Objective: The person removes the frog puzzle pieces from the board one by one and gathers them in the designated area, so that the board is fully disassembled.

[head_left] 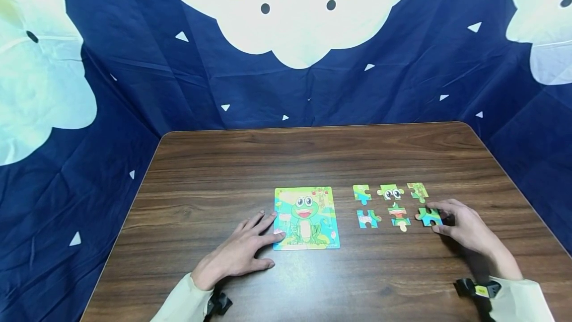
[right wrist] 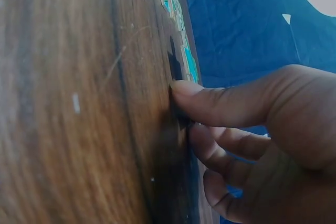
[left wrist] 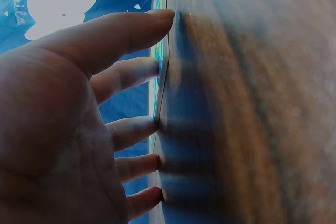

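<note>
Okay, the right hand [head_left: 464,225] is holding the lower right piece [head_left: 430,217], thumb and forefinger curling round its near and far edges; can't tell how firmly they're pressing or whether the piece is sitting flat. It's at the right end of the near row on the desk [head_left: 308,287], showing its blue-green printed side, with the mouth piece [head_left: 399,216] lying to its left and the upper right piece [head_left: 418,191] just behind.

The left hand [head_left: 243,247] is spreading its fingers apart, gripping nothing; the forefinger is resting over the lower left part of the frog board [head_left: 308,217], the thumb is lying off it.

Handling, judging by looks: the piece is probably being light, thin and fairly stiff, likely card or thin board. Printed face may be slick, so a fingertip pushing from above could be sliding. The left tab [head_left: 418,216] is looking like the weak spot, narrow-necked, likely bending or peeling if it's taking the load. Best hold is pinching opposite edges of the main body, roughly where thumb and forefinger are sitting. The edge is thin, so a fingernail might be needing to get under. The eyes piece [head_left: 391,193], upper left piece [head_left: 361,193] and lower left piece [head_left: 368,218] are looking the same.
</note>
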Demonstrator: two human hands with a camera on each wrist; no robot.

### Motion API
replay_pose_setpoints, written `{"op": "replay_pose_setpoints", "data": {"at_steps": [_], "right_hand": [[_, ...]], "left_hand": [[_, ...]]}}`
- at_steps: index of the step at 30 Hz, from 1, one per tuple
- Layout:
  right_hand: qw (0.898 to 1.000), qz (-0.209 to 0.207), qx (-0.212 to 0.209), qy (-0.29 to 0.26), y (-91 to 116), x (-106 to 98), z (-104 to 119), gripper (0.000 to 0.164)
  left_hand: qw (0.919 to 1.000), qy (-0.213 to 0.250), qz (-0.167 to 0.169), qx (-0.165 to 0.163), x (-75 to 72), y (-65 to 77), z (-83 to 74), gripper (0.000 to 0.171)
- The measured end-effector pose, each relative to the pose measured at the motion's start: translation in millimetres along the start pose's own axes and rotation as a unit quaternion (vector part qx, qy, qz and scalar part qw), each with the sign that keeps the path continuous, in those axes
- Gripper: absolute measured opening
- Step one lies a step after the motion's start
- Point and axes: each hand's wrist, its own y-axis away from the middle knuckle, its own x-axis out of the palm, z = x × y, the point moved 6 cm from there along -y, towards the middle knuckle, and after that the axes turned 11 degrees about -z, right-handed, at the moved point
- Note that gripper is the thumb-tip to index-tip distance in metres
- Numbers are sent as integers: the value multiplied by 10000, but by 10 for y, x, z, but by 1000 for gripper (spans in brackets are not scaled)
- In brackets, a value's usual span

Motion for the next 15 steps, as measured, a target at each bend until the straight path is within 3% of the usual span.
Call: {"op": "replay_pose_setpoints", "data": {"at_steps": [15], "right_hand": [[9999, 142, 57, -47, -37, 22, -31, 51]], "left_hand": [[10000, -56, -30, 12, -5, 1, -8, 58]]}}
